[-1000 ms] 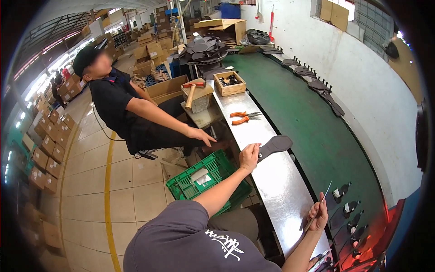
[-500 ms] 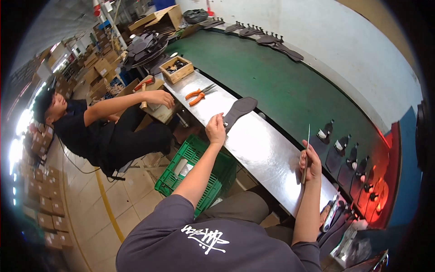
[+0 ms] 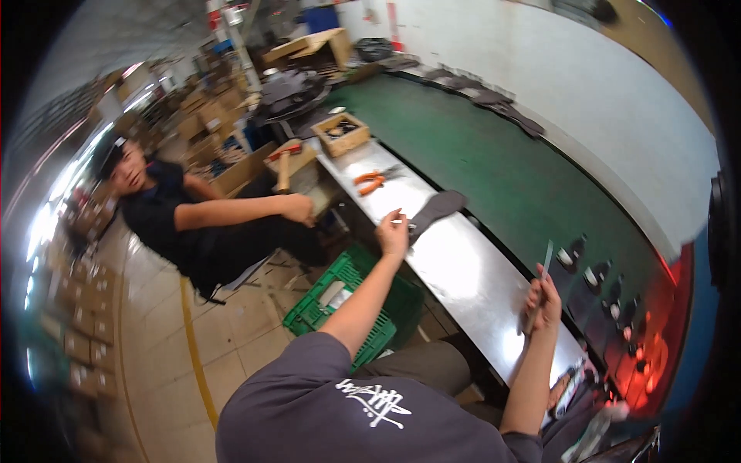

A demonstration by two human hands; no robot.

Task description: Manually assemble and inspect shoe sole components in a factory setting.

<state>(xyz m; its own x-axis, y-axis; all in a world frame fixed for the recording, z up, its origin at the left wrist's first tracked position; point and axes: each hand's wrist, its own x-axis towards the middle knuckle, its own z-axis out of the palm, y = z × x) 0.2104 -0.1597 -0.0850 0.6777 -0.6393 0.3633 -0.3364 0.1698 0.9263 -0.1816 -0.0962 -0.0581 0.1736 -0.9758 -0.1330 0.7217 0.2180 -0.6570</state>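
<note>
My left hand (image 3: 392, 234) is closed in a pinch at the near end of a dark, sole-shaped piece (image 3: 440, 210) lying on the metal bench. A small whitish bit shows at its fingertips, too blurred to name. My right hand (image 3: 546, 302) is wrapped round the handle of a thin-bladed tool (image 3: 549, 258), its narrow blade pointing up and away above the bench's right part. Beyond the left hand, orange-handled pliers (image 3: 370, 182) lie on the metal surface.
A green conveyor belt (image 3: 432, 131) runs behind the metal bench (image 3: 455, 270), carrying dark sandal parts (image 3: 598, 274) toward a red-lit opening (image 3: 652, 363). A wooden box (image 3: 342, 139) holds small parts. A green crate (image 3: 328, 297) stands below. At left sits a co-worker (image 3: 193, 216) near a hammer (image 3: 285, 166).
The whole view has shifted, so the bench sits lower and further right. The co-worker's forearm has drawn back from the bench edge. My right hand keeps hold of the thin-bladed tool.
</note>
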